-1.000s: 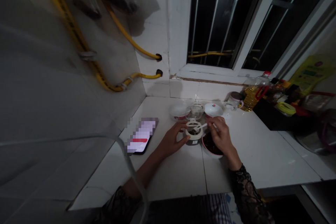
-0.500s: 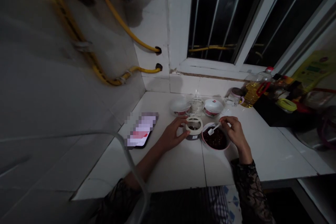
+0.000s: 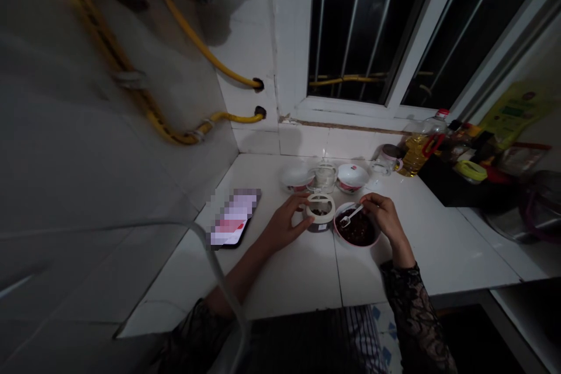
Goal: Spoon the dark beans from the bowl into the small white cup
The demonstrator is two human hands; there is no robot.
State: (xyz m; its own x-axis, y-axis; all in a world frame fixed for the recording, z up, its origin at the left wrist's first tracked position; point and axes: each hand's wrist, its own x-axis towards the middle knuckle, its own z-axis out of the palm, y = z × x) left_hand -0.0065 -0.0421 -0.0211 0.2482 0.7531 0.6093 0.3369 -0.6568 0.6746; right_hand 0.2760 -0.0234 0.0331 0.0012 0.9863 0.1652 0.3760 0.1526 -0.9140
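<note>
A small seasoning jar (image 3: 320, 224) with a cream-coloured rim stands on the counter, dark contents showing through its top. My left hand (image 3: 287, 223) grips its left side between thumb and fingers. To the right sits a white bowl (image 3: 380, 238) of dark red chilli sauce (image 3: 360, 230). Over that bowl my right hand (image 3: 384, 214) pinches a small white spoon (image 3: 352, 216) by the handle end. The spoon's head tilts down towards the left part of the sauce; whether it touches the sauce I cannot tell.
Behind stand two white bowls (image 3: 352, 179), one on each side of a glass jar (image 3: 325, 177). A phone (image 3: 234, 219) lies at left. Further right are a glass mug (image 3: 388, 159), an oil bottle (image 3: 416, 149) and a black box (image 3: 460, 187) of condiments. A pale cable (image 3: 219, 269) crosses in front.
The spoon's head has moved left within the bowl and turned over. My left hand stays on the seasoning jar. The whole view has shifted slightly.
</note>
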